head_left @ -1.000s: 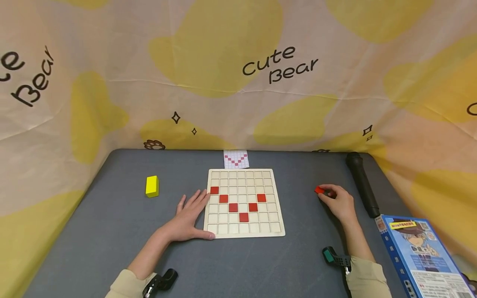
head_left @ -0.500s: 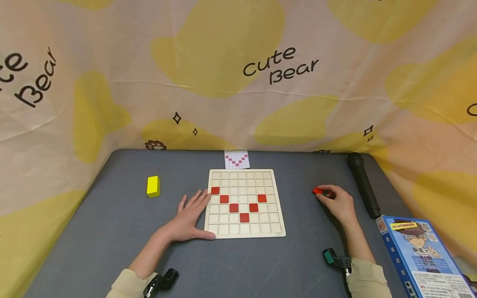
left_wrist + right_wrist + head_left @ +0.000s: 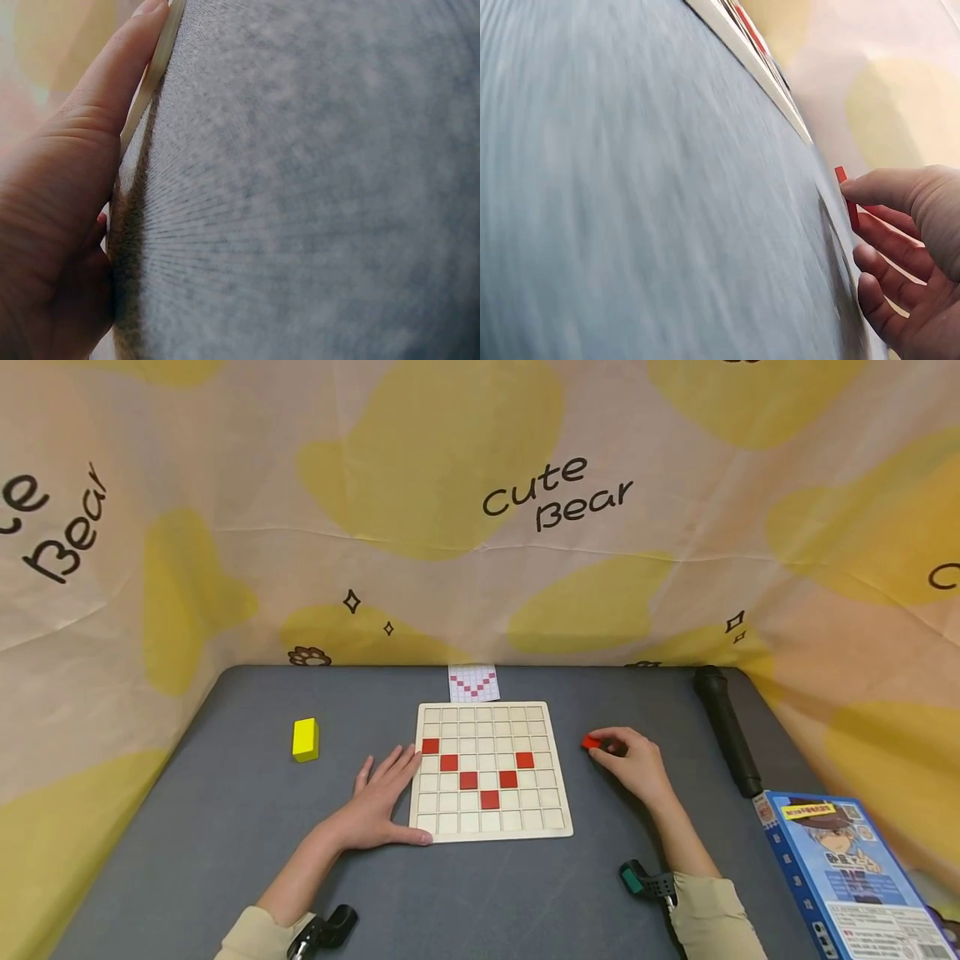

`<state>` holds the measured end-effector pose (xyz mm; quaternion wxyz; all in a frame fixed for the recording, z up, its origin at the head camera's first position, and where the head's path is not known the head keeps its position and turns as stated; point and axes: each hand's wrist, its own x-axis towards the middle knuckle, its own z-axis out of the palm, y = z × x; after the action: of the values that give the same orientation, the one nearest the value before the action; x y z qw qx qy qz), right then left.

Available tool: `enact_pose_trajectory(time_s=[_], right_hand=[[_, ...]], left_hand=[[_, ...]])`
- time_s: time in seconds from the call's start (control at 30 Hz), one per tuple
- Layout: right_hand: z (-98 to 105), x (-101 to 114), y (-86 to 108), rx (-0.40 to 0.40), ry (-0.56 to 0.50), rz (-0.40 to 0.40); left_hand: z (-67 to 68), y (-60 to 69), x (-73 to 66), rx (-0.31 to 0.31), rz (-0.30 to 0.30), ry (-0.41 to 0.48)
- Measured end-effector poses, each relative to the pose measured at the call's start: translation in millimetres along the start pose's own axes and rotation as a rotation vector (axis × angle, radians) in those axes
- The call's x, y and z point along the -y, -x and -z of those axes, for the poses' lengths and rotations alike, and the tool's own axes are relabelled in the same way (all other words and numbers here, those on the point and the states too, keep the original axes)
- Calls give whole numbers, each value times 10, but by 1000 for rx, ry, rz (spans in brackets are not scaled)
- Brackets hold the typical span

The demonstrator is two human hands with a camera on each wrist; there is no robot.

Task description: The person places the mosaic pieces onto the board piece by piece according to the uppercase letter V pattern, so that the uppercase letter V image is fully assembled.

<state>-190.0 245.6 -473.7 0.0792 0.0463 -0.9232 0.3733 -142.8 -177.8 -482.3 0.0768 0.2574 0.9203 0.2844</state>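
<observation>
A cream grid board point(image 3: 491, 829) lies mid-table, with several red square tiles in its cells forming a V whose right arm is one tile shorter. My left hand point(image 3: 384, 802) rests with spread, straight fingers against the board's left edge; in the left wrist view its thumb point(image 3: 112, 82) lies along that edge. To the right of the board, my right hand point(image 3: 632, 764) pinches a red tile point(image 3: 591, 742) between thumb and fingertips. The right wrist view shows this tile point(image 3: 847, 199) seen edge-on, held off the table. Behind the board lies a small pattern card point(image 3: 474, 683) printed with a V.
A yellow block point(image 3: 305, 740) stands at the left of the grey table point(image 3: 480, 902). On the right lie a black microphone point(image 3: 727, 731) and a blue box point(image 3: 855, 877). A patterned cloth point(image 3: 450, 527) hangs behind the table.
My right hand has moved left toward the board, carrying the red tile. The left hand and the tiles on the board stay as they were.
</observation>
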Motion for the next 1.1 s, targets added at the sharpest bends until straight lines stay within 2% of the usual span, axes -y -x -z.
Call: enact_pose_trajectory(time_s=[0.6, 1.1], right_hand=[[-363, 330, -136, 80, -86, 104], [-454, 364, -191, 133, -112, 181]], left_hand=[[3, 2, -7, -5, 1, 2], [-1, -8, -19, 1, -6, 13]])
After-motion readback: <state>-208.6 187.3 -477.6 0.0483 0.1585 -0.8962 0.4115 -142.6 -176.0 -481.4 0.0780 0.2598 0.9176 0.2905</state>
